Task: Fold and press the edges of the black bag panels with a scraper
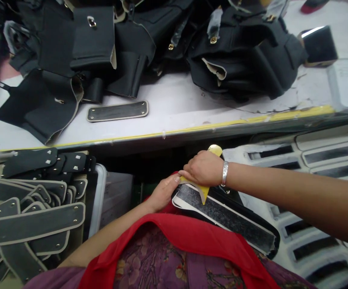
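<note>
Black bag piece: it lies slantwise just in front of the red apron, below the near edge of the white surface, between a heap of rimmed strips at left and white-framed panels at right.
Dark inset: it runs lengthwise in the bag piece, mottled grey, with pale bands along its long sides; its left end is partly covered.
Right hand: it reaches in from the right, its fingers clamped on a yellow tool above the inset's left end.
Left hand: it is at the bag piece's left end, seemingly steadying it; the thumb lies close by the right fingers, while the other fingers are mostly hidden, so their grip cannot be told.
Yellow tool: its rounded end sticks out past the right hand. The step in hand appears to be working its other end over the inset, perhaps rubbing or scraping.
Curved edge: contact with the inset cannot be told for certain. The next move probably calls for a low, even stroke between the pale bands, with the left end braced against the push.
</note>
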Available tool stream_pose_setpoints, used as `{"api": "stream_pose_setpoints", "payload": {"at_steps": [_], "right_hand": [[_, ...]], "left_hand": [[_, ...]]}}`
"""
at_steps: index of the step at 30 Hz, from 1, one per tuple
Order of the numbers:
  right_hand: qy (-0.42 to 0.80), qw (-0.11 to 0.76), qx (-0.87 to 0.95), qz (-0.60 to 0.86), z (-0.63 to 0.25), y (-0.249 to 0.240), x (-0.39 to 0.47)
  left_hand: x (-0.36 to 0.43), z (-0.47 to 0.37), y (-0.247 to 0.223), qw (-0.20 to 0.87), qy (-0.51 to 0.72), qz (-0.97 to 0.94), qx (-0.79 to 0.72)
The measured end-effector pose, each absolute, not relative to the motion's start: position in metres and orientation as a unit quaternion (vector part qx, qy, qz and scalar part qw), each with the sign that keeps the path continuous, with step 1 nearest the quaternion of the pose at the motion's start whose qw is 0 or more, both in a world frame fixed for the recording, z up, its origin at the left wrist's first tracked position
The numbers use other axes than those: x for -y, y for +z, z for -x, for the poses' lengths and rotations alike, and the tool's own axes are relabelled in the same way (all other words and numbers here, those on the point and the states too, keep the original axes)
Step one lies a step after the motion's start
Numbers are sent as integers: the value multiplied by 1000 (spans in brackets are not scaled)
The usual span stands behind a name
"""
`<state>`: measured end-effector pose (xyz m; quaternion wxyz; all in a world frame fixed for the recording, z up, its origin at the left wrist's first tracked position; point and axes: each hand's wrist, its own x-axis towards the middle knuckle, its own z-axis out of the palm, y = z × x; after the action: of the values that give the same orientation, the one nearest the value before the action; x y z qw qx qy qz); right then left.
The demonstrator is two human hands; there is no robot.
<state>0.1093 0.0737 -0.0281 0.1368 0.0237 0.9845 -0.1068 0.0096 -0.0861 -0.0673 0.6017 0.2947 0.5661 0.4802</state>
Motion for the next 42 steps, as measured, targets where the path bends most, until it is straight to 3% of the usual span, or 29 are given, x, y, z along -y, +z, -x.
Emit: {"api": "stream_pose_setpoints", "payload": {"at_steps": [8, 15, 23, 37, 39, 42], "right_hand": [[-128, 164, -974, -85, -119, -26, -68], [-134, 190, -965, -122, -127, -22, -58], [-126, 216, -957, -149, -145, -16, -52], [-45, 214, -900, -376, -186, 24, -10], [-87, 195, -873, -439, -209, 37, 5], [-262, 142, -818, -492, -244, 50, 38]], "left_hand": [[80, -8, -63, 573, 433, -358, -597], [71, 4, -49, 637, 366, -383, -560], [64, -2, -49, 593, 312, -451, -589], [83, 29, -23, 624, 300, -369, -620], [95, 35, -17, 685, 295, -303, -593], [106, 27, -16, 779, 305, -217, -502]]}}
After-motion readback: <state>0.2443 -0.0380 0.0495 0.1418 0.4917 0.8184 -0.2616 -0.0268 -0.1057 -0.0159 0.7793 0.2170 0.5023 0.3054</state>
